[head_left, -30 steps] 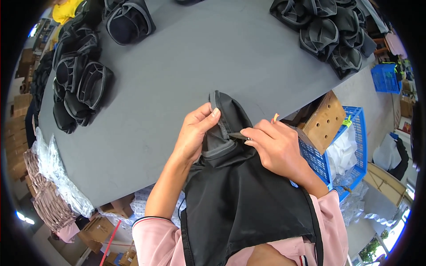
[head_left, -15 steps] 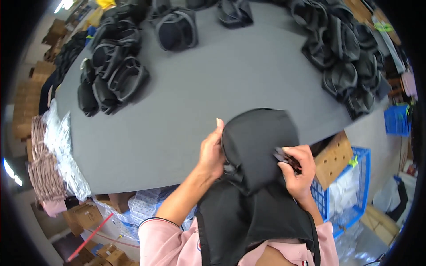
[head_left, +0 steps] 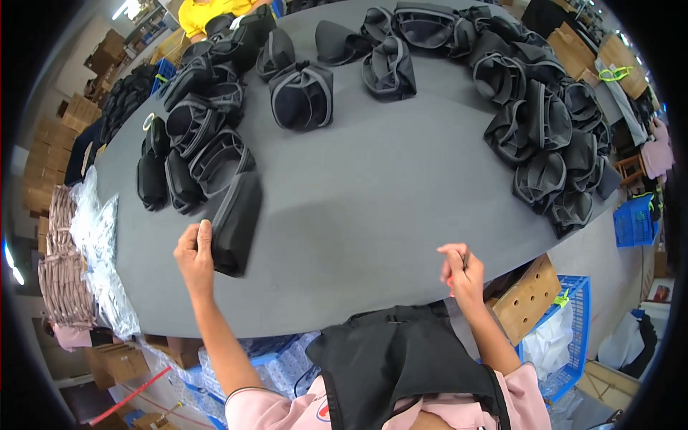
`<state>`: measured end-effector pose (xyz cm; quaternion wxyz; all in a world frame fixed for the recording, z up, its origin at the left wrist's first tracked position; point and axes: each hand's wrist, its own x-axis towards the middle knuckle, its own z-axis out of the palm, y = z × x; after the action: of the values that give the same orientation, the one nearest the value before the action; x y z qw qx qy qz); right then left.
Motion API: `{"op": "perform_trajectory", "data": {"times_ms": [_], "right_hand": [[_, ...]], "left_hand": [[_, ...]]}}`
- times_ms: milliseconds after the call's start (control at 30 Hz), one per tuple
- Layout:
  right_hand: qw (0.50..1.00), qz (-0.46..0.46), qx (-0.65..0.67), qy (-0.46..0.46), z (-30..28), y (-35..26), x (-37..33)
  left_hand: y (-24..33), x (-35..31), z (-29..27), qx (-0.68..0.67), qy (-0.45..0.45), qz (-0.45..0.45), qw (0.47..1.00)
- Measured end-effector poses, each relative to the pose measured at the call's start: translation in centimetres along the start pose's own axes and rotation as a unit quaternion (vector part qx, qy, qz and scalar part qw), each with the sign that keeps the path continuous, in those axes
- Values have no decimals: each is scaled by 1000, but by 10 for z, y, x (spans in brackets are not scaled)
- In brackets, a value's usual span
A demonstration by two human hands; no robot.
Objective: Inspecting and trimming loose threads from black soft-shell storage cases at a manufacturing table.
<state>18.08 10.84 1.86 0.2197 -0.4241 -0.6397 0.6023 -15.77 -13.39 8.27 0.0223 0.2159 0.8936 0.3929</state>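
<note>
Pouch [head_left: 240,226] clamped in left hand [head_left: 195,259], near the bags [head_left: 215,159]
It is held right of that hand, long axis pointing away; a tool [head_left: 466,257] is gripped in the right hand [head_left: 464,278], well apart

From the head, we look down and forward through a wide fisheye, close by the near edge of the table [head_left: 373,186], toward its far side.
</note>
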Motion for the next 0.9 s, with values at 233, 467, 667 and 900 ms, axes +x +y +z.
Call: {"op": "perform_trajectory", "data": {"times_ms": [233, 467, 667, 900], "right_hand": [[996, 7, 79, -27, 30, -11, 105], [994, -47, -99, -26, 50, -38, 220], [971, -109, -173, 119, 68, -79, 356], [921, -90, -314, 211, 69, -90, 450]], "left_hand": [[-132, 32, 50, 212, 17, -61, 975], [5, 79, 136, 161, 64, 254, 952], [53, 117, 251, 76, -82, 297, 948], [63, 144, 297, 198, -134, 427, 872]]}}
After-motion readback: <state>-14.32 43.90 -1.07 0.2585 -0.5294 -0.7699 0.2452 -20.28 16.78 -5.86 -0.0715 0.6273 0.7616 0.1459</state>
